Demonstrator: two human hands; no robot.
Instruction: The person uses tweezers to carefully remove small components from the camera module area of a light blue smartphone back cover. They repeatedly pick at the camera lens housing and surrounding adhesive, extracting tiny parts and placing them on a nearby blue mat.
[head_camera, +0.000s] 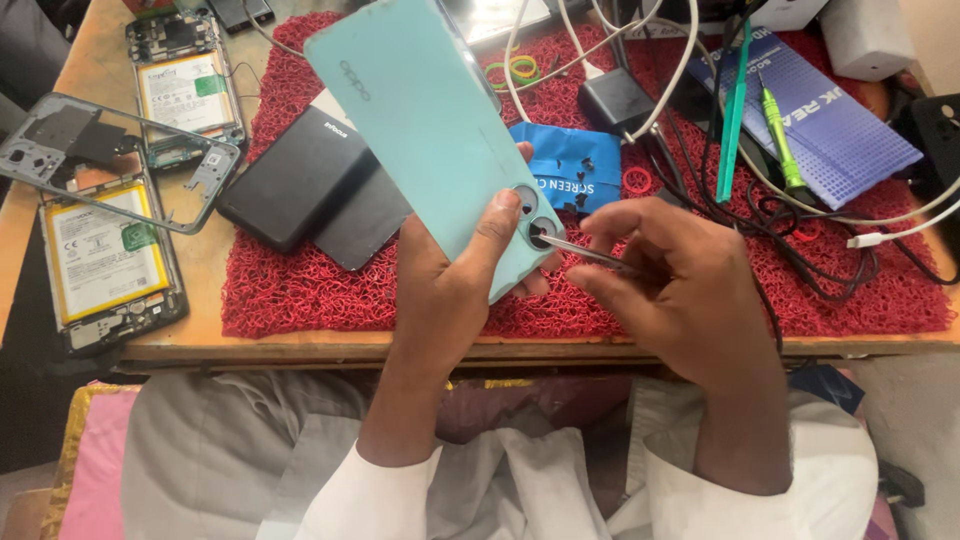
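You are holding the phone back cover (430, 130) above the mat (300, 290), with two opened phones (100, 250) lying left of it and the screwdriver (782, 140) lying to the right.

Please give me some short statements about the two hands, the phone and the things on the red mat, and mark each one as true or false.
1. The left hand holds a light green phone with its back side up. True.
2. The right hand holds a green screwdriver. False: it holds thin metal tweezers; the green screwdriver lies on a blue ridged pad.
3. The tip of the tweezers is at a round camera ring on the phone. True.
4. An opened phone with its battery showing lies on the red mat. False: it lies on the wooden table, left of the mat.
5. A black flat case lies on the mat. True.
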